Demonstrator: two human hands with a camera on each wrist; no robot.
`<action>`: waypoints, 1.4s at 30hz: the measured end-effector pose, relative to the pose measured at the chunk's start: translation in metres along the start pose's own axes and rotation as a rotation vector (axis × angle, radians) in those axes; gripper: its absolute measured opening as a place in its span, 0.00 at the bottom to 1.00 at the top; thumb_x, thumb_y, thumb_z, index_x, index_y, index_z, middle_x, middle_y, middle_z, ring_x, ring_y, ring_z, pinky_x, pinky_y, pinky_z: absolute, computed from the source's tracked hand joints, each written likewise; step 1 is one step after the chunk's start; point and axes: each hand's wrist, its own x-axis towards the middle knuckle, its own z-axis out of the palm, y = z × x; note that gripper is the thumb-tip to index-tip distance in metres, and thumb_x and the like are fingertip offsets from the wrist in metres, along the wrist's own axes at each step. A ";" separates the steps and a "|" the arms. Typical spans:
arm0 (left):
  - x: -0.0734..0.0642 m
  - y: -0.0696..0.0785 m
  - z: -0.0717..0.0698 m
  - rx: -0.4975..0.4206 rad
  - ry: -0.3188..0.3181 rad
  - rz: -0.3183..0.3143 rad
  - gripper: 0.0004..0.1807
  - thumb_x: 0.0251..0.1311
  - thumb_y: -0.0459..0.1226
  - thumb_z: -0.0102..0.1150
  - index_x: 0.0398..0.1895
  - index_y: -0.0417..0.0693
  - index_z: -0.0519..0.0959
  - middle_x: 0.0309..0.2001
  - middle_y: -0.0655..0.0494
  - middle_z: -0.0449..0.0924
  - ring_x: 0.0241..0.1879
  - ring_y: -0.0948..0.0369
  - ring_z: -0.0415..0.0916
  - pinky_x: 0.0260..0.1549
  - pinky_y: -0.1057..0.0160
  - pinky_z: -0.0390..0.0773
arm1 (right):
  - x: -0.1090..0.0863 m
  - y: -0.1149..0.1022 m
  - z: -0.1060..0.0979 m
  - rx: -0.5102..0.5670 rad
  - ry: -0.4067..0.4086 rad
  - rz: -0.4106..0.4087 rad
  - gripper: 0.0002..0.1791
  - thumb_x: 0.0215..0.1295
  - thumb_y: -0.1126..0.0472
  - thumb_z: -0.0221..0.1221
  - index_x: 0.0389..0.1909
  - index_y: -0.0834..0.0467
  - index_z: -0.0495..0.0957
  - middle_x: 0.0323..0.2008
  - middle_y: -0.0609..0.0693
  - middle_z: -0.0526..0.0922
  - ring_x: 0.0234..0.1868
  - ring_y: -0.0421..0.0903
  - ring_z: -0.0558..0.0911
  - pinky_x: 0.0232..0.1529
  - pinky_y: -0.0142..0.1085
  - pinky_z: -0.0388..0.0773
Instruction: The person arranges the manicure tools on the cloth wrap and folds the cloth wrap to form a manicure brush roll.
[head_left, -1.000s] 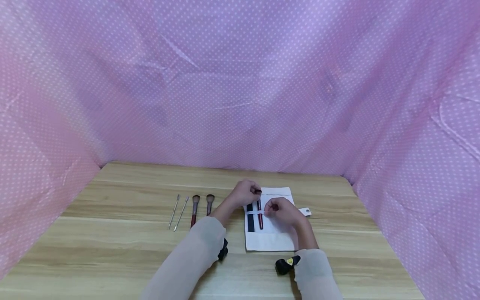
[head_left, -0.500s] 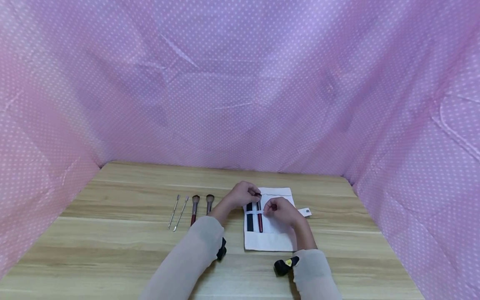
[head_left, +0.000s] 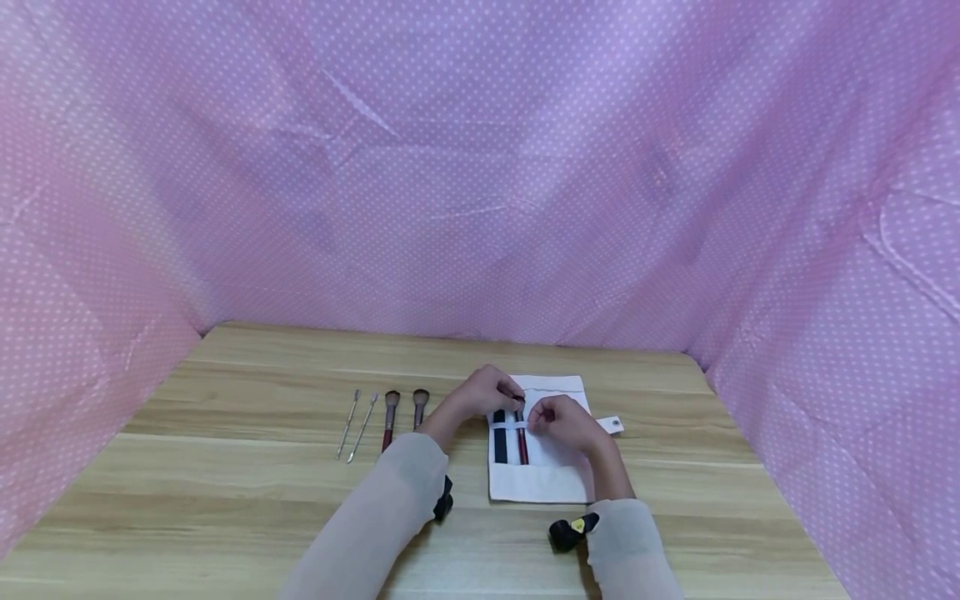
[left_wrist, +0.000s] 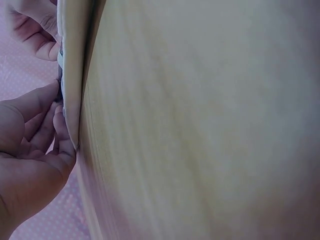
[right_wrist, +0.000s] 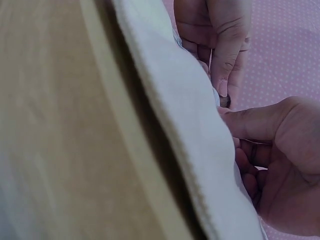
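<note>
A white fabric brush roll [head_left: 536,485] lies unrolled on the table, with a white elastic band [head_left: 501,425] across it. Under the band runs a red-handled makeup brush [head_left: 522,448], its lower end by the bottom pocket's edge. My left hand [head_left: 483,393] pinches this brush near its bristle end; dark bristles [right_wrist: 225,101] show by the fingertips in the right wrist view. Just right of the brush, my right hand [head_left: 566,423] pinches the elastic band between thumb and curled fingers. A flat black item [head_left: 500,447] sits under the band, left of the brush.
Left of the roll lie two more makeup brushes, one [head_left: 389,417] fully beside the other [head_left: 420,406], partly behind my left forearm. Farther left are two thin metal tools [head_left: 347,425] [head_left: 363,427]. A snap tab [head_left: 611,424] sticks out right. Pink dotted cloth [head_left: 480,208] surrounds the table.
My left hand has moved slightly toward me, and the brush has slid down under the band toward the bottom pocket. The right hand stays nearly still at the band.
</note>
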 end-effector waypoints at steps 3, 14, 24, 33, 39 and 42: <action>0.000 0.000 0.000 -0.013 -0.014 0.000 0.08 0.62 0.31 0.70 0.43 0.45 0.89 0.36 0.58 0.86 0.38 0.61 0.79 0.41 0.64 0.77 | -0.001 0.000 0.000 0.008 -0.002 -0.004 0.11 0.65 0.78 0.54 0.33 0.63 0.82 0.30 0.50 0.81 0.35 0.44 0.76 0.44 0.38 0.73; 0.000 -0.002 0.002 -0.014 -0.050 -0.019 0.06 0.61 0.33 0.71 0.41 0.49 0.90 0.34 0.61 0.87 0.37 0.62 0.80 0.42 0.63 0.77 | -0.005 -0.002 -0.004 -0.037 0.010 -0.007 0.10 0.66 0.76 0.58 0.33 0.60 0.84 0.30 0.47 0.83 0.34 0.42 0.77 0.41 0.34 0.75; 0.000 -0.003 0.000 -0.033 -0.048 -0.019 0.07 0.61 0.33 0.71 0.42 0.46 0.89 0.36 0.58 0.87 0.38 0.61 0.80 0.43 0.62 0.77 | -0.013 -0.022 -0.023 -0.129 0.112 0.033 0.05 0.67 0.69 0.65 0.41 0.61 0.86 0.34 0.47 0.85 0.38 0.44 0.79 0.43 0.38 0.78; -0.001 -0.001 -0.001 -0.074 -0.047 -0.057 0.07 0.62 0.33 0.71 0.42 0.46 0.88 0.36 0.58 0.87 0.38 0.61 0.80 0.44 0.62 0.75 | -0.017 -0.009 -0.025 -0.174 0.117 0.069 0.05 0.64 0.70 0.67 0.39 0.60 0.87 0.33 0.47 0.85 0.37 0.43 0.80 0.45 0.40 0.79; -0.001 -0.002 0.001 -0.074 -0.037 -0.057 0.07 0.62 0.33 0.71 0.42 0.46 0.88 0.36 0.57 0.87 0.38 0.60 0.79 0.42 0.62 0.75 | -0.018 0.002 -0.024 -0.177 0.108 0.063 0.06 0.62 0.70 0.69 0.38 0.58 0.88 0.35 0.46 0.86 0.37 0.42 0.80 0.45 0.39 0.78; 0.000 -0.003 0.002 -0.073 -0.034 -0.055 0.06 0.62 0.33 0.70 0.42 0.46 0.88 0.36 0.58 0.87 0.38 0.61 0.79 0.42 0.63 0.75 | -0.020 0.004 -0.024 -0.156 0.086 0.070 0.07 0.61 0.70 0.69 0.37 0.56 0.89 0.36 0.46 0.87 0.38 0.41 0.79 0.45 0.38 0.77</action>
